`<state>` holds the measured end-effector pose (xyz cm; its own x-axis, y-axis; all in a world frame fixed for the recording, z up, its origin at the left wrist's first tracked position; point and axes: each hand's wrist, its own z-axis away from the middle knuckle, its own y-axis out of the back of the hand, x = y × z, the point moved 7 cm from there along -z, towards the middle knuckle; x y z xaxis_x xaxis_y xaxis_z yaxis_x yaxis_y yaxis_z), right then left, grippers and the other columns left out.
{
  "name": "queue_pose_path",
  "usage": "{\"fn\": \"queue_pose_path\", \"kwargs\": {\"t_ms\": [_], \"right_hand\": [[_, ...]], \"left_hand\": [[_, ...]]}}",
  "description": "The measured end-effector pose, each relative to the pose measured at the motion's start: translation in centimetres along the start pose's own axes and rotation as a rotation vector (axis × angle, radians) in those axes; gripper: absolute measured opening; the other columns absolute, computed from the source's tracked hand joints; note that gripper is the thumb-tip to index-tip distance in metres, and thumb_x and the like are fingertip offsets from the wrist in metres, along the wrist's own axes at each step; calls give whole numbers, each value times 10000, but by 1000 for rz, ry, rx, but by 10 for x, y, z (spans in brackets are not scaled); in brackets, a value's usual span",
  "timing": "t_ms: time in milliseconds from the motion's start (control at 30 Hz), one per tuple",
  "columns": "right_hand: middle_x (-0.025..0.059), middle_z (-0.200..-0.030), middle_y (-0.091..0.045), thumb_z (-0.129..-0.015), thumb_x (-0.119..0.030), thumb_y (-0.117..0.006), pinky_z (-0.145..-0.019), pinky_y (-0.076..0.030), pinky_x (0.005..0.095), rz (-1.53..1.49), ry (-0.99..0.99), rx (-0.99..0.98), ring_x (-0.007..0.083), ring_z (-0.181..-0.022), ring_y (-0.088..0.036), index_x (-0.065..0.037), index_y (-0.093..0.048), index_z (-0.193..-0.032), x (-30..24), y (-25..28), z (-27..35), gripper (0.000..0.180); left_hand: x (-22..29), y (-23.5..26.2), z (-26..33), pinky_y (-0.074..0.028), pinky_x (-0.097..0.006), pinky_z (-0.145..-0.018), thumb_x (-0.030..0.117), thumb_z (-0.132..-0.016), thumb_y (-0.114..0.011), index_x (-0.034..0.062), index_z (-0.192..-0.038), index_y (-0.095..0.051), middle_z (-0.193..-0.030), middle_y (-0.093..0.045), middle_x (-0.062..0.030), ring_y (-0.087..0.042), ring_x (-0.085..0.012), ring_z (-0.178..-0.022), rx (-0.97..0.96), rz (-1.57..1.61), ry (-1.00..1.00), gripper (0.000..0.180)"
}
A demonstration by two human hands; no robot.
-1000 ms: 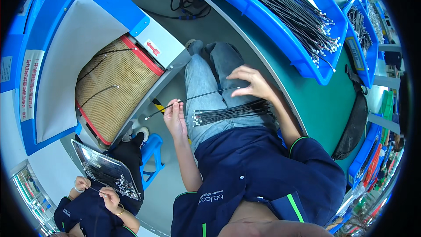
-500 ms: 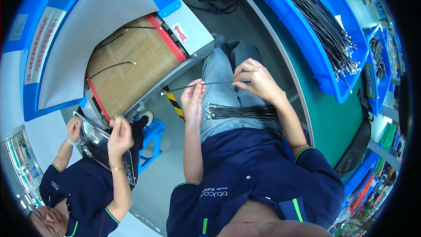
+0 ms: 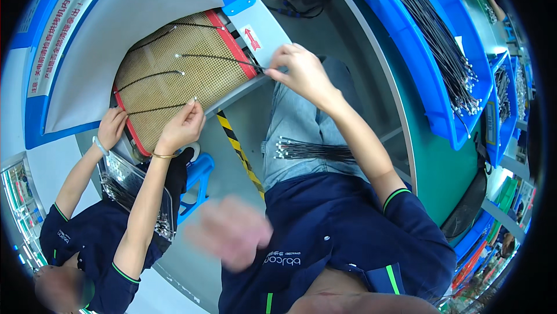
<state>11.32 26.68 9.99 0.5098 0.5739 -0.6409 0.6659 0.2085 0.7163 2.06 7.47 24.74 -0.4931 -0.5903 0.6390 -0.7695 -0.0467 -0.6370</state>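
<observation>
The right hand pinches the end of a black cable at the belt's red edge; the left is a blur.
The right hand (image 3: 301,73) covers the near tip of the black cable (image 3: 217,57), whose far part lies across the tan mesh conveyor belt (image 3: 212,85). The left hand (image 3: 232,235), low before the shirt, is too smeared to tell whether it is spread or closed. The right forearm hides one end of the cable bundle (image 3: 316,150) on the jeans (image 3: 284,125), and the frame's top cuts off the blue bin (image 3: 444,122). Half a second ago both hands held the cable above the lap; now the right has reached the belt and the left has dropped away. The co-worker's hands (image 3: 184,125) have come to the belt with another cable (image 3: 159,108).
</observation>
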Motion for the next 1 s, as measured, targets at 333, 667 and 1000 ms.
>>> {"fn": "queue_pose_path", "kwargs": {"t_ms": [333, 667, 1000], "right_hand": [[120, -889, -651, -732, -150, -675, -735, -511, 402, -17, -107, 22, 293, -817, -642, -34, -696, -741, -17, -86, -71, 119], [155, -864, -641, -711, -158, -689, -705, -511, 426, 36, -122, 38, 316, -796, -639, -27, -672, -694, -11, -130, -77, 134], [138, -839, -632, -752, -230, -697, -691, -506, 411, -88, -92, 52, 301, -771, -637, -52, -691, -812, -16, -91, -61, 188]], "left_hand": [[38, -37, -13, -480, -282, -715, 45, -861, -560, 96, -865, -546, -902, -522, -71, -541, -198, -772, -346, 290, -158, 54], [57, -34, -3, -479, -243, -715, 53, -869, -552, 129, -823, -551, -937, -508, -50, -536, -175, -825, -508, 376, -159, 88], [50, -39, -10, -485, -214, -727, 70, -873, -557, 140, -795, -553, -942, -495, -30, -533, -153, -861, -490, 395, -139, 105]]}}
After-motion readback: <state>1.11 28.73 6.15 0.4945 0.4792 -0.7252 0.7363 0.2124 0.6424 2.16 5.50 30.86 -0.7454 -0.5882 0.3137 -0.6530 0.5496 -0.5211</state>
